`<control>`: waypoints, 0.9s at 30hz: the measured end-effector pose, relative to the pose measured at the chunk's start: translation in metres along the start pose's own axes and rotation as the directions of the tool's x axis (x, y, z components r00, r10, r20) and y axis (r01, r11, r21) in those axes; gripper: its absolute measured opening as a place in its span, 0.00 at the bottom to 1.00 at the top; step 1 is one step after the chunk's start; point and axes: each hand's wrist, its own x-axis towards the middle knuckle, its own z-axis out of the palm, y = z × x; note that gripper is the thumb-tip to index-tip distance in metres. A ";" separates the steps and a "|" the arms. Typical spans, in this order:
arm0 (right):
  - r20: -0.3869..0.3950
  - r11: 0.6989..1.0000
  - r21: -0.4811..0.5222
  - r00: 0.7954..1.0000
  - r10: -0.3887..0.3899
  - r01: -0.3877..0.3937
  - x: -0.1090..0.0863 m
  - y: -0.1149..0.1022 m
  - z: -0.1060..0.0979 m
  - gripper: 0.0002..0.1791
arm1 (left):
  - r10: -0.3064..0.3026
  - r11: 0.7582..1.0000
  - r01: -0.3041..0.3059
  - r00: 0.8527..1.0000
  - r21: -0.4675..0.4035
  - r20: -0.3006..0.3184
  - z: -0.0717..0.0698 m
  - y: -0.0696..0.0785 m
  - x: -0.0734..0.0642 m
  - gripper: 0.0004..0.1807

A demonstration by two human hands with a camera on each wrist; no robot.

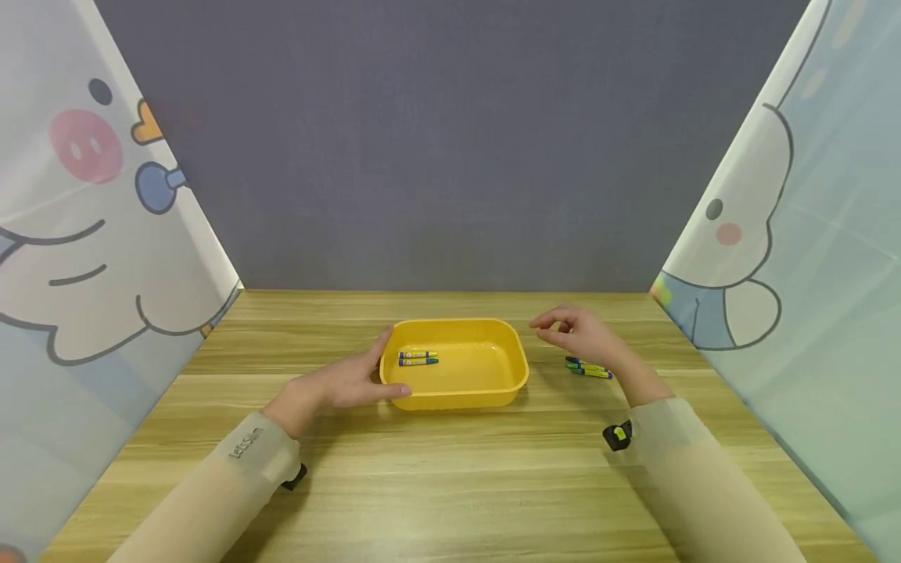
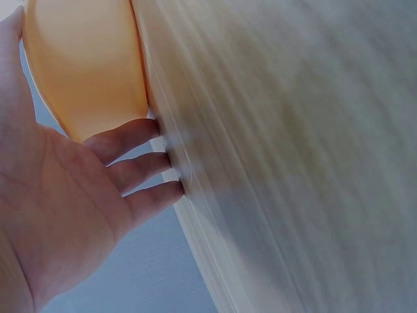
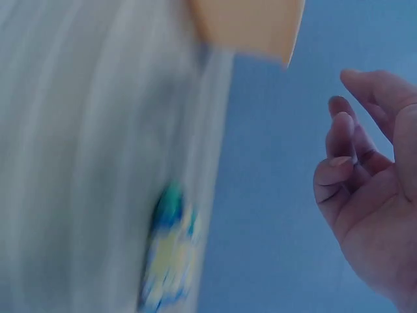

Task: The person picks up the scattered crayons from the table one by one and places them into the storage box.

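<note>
A spread left hand steadied the yellow tray while the right hung empty beside it.
On the counter (image 1: 450, 477), the left hand (image 1: 352, 381) spanned the left end of the tray (image 1: 454, 401), thumb over the near corner and index finger at the far one, fingers fairly straight, a hold that likely kept it from sliding. The right hand (image 1: 580, 335), loosely curled with thumb and fingertips apart, held nothing. Two crayons (image 1: 418, 362) lay side by side inside, near the left wall, leaving room rightward; a loose cluster of crayons (image 1: 593, 373) sat right of the tray, handily near the right hand.
</note>
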 end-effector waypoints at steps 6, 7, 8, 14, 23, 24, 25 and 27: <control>0.012 0.998 -0.045 0.999 0.051 -0.050 -0.030 0.040 -0.019 0.14 | 0.007 1.000 -0.007 1.000 -0.010 0.000 -0.001 0.000 0.000 0.72; 0.019 0.998 -0.045 0.998 0.054 -0.053 -0.034 0.045 -0.022 0.14 | 0.005 1.000 -0.005 1.000 -0.010 0.002 -0.001 0.000 0.000 0.72; 0.028 0.997 -0.046 0.998 0.056 -0.054 -0.038 0.050 -0.025 0.14 | 0.003 1.000 -0.003 1.000 -0.010 0.004 -0.001 0.000 -0.001 0.71; 0.043 0.994 -0.098 0.998 0.054 -0.049 -0.056 0.071 -0.037 0.11 | 0.003 1.000 -0.003 1.000 -0.023 0.010 -0.002 0.000 -0.001 0.70; 0.109 0.985 -0.095 0.982 0.153 -0.143 -0.070 0.087 -0.039 0.12 | -0.001 1.000 0.002 1.000 -0.010 0.013 -0.001 -0.001 0.000 0.70; 0.113 0.984 -0.102 0.981 0.156 -0.145 -0.072 0.088 -0.038 0.12 | 0.000 1.000 0.001 1.000 -0.012 0.014 -0.001 -0.001 0.000 0.70; 0.118 0.984 -0.105 0.980 0.157 -0.145 -0.072 0.089 -0.038 0.12 | -0.001 1.000 0.001 1.000 -0.013 0.013 -0.001 -0.001 0.000 0.70; 0.120 0.982 -0.115 0.980 0.161 -0.148 -0.072 0.090 -0.037 0.12 | -0.002 1.000 0.002 1.000 -0.017 0.015 -0.001 -0.001 0.000 0.70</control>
